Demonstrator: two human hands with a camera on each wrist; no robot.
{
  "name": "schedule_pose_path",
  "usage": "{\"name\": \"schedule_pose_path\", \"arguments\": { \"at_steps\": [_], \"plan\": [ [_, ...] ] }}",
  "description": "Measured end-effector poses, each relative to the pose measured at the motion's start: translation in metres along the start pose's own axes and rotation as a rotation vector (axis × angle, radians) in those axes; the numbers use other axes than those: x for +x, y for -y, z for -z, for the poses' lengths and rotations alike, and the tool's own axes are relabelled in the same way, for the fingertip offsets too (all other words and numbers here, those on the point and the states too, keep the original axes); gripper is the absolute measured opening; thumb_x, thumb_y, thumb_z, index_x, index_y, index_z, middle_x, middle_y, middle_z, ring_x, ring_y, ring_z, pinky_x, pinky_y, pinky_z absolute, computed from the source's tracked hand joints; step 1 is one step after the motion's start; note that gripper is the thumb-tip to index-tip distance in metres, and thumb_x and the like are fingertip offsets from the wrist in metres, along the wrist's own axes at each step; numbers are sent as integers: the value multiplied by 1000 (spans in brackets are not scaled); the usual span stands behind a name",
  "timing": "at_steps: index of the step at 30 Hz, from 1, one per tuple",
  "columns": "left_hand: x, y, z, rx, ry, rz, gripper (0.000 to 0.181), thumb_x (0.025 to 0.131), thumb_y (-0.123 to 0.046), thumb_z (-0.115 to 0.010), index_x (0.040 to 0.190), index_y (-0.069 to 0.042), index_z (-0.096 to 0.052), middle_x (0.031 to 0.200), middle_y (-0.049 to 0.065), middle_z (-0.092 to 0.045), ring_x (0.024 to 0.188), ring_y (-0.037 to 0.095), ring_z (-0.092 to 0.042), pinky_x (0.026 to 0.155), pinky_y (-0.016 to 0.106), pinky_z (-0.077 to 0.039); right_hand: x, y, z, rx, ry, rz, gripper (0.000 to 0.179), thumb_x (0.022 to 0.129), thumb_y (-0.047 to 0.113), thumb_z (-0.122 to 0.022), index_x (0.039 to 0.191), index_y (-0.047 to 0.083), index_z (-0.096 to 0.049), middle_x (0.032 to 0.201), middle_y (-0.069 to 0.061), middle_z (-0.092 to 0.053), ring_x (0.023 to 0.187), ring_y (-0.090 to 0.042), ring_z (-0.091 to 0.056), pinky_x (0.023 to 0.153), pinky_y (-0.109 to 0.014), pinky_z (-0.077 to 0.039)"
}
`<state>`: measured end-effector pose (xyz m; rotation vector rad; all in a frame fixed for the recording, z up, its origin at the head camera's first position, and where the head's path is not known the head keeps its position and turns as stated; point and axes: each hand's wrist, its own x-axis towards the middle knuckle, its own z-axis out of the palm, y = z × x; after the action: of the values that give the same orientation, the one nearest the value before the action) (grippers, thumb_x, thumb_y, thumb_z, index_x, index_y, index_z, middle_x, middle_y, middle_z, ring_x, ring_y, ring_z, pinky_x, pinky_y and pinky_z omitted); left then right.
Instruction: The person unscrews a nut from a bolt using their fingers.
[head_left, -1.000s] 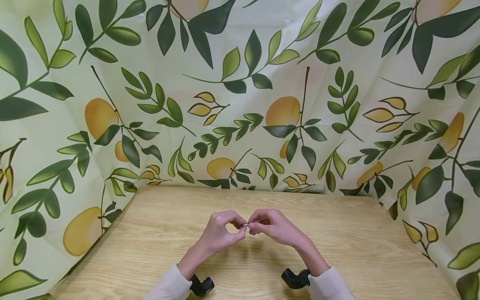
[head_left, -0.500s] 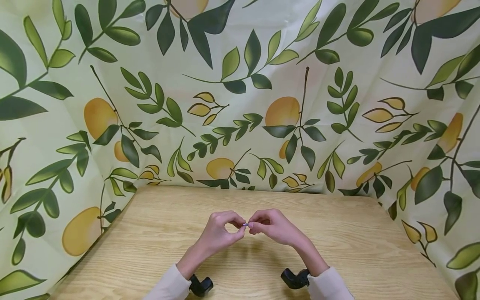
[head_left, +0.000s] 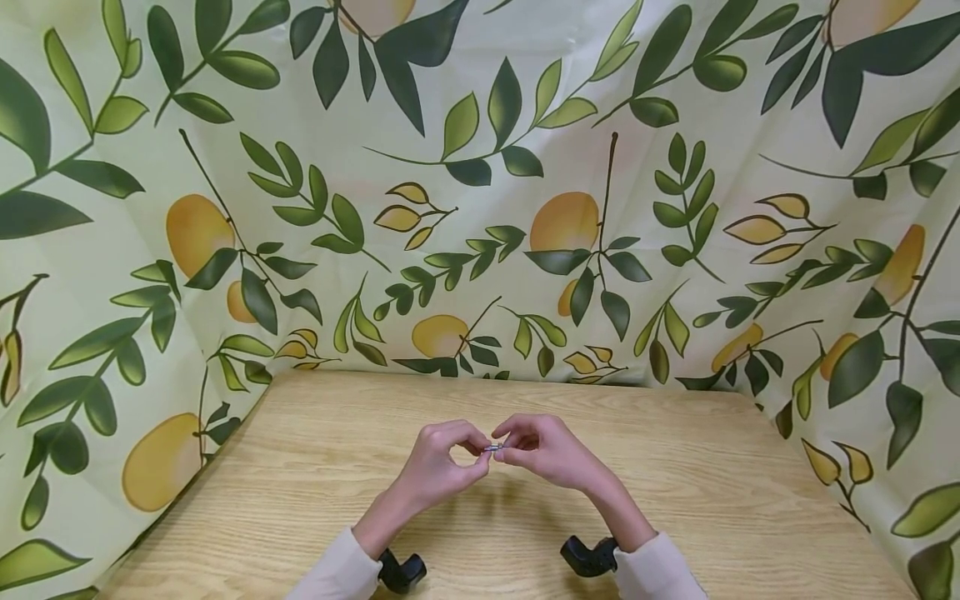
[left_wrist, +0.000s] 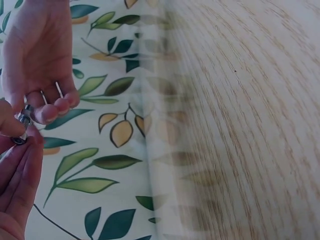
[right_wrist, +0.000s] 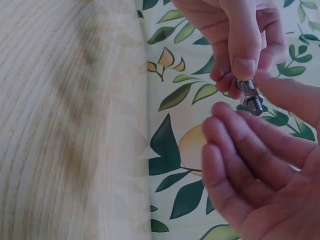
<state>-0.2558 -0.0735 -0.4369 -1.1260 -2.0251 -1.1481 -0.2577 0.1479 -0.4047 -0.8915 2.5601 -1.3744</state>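
Hung behind and along both sides of a wooden table (head_left: 337,442): a cloth (head_left: 570,92) with leaf-and-fruit print. Locate the bolt (right_wrist: 255,106) above the table, between left hand (head_left: 432,467) and right hand (head_left: 553,454). Note the nut (right_wrist: 252,96) on the thread, short of the free end.

Check the left hand: thumb and fingers curled, tips closed in a pinch on one end of the bolt, with a round opening behind the tips. Gripped end partly covered; exact shape not clear.

Check the right hand: thumb and index parted about the free end, remaining fingers loosely extended and slightly spread, palm bare in the right wrist view. No firm hold shown. For contact between right thumb and metal: cannot tell.

Read the long axis roughly left to right in the head view, from the left pinch toward the right hand. Find nut and free end outside the left fingertips, just beside those of the right. Nearer hand: left, directly on the bolt; right close by, facing the exposed thread.

Also note pale sleeves (head_left: 341,567) on both arms and a black mount (head_left: 590,557) near the right wrist.
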Motion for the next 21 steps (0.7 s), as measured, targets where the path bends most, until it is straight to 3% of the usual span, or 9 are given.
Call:
{"name": "schedule_pose_path", "arguments": {
  "at_steps": [6,14,21],
  "plan": [
    [0,-1,0,17,-9,12,16,77,3,-79,84,-10,-74,81,0,-76,73,6,-70,69,18,-62,0,0,1,15,44,-8,21,102,22,-63,106,5,-75,91,-4,-77,84,-13,-73,83,-47,-64],
    [0,0,1,-30,6,24,17,79,5,-78,89,-9,-77,84,2,-79,73,8,-73,71,21,-64,1,-1,1,0,17,29,17,102,17,-63,102,5,-75,87,-4,-76,81,-13,-72,75,-25,-61],
    [0,0,1,-45,15,20,17,79,7,-77,88,-8,-76,83,2,-78,71,8,-73,70,21,-64,1,-2,-1,14,-16,1,14,94,15,-75,102,4,-72,88,-6,-75,78,-11,-67,71,-23,-57]
  ]
}}
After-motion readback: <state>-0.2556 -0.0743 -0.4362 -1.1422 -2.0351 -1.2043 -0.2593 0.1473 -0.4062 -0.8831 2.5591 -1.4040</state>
